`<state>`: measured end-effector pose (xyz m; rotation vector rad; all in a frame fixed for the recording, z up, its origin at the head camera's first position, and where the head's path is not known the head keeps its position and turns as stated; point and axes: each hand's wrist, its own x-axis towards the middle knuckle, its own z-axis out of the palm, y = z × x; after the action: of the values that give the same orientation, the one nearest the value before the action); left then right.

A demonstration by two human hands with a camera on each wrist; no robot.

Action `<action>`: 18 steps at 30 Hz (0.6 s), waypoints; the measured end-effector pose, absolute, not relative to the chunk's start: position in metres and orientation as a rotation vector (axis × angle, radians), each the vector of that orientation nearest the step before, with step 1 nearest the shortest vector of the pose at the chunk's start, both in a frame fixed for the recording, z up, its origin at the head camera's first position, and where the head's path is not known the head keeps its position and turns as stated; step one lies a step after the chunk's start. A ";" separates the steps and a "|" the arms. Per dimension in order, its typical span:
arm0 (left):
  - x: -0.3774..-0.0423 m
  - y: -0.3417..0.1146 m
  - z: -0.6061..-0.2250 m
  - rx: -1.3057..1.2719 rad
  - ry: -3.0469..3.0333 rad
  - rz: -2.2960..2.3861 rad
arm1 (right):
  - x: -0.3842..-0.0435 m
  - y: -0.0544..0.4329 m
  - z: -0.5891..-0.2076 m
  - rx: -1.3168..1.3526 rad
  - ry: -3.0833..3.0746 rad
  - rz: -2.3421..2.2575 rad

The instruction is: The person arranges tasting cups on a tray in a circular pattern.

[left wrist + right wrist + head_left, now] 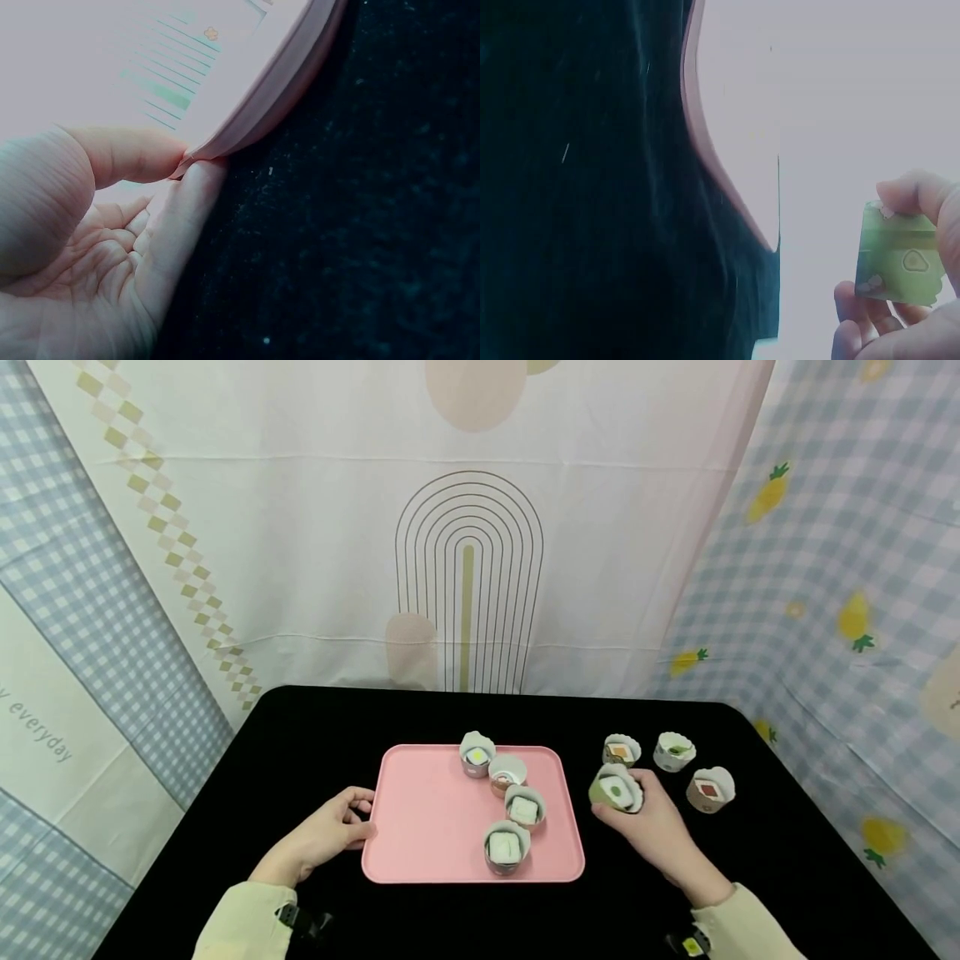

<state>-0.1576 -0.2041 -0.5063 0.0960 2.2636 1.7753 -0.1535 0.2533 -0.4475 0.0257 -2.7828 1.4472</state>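
right hand [660,827] grips green paper cup [897,244], left hand [327,833] pinches pink tray [431,827]; we fear overtight squeezing might crumple the cup.

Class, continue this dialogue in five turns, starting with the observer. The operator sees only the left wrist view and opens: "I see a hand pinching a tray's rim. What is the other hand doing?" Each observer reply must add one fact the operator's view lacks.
Observer: The right hand grips a green cup.
Operator: Where is that cup relative to the tray? My view shows only part of the rim.
Observer: In the head view, it is off to the right of the tray, apart from it.
Operator: And what stands on the tray?
Observer: Four cups, none of which your view shows.
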 end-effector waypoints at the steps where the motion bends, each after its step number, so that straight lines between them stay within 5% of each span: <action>1: -0.158 -0.204 -0.506 0.099 2.262 1.777 | -0.154 0.247 -0.447 0.039 -2.781 1.456; 18: -0.157 -0.204 -0.505 0.071 2.280 1.754 | -0.159 0.149 -0.449 0.478 -2.719 1.543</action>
<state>-0.1568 -0.2044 -0.5051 0.0708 2.2804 1.7539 -0.1587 0.1488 -0.4493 0.4782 -2.7187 1.5425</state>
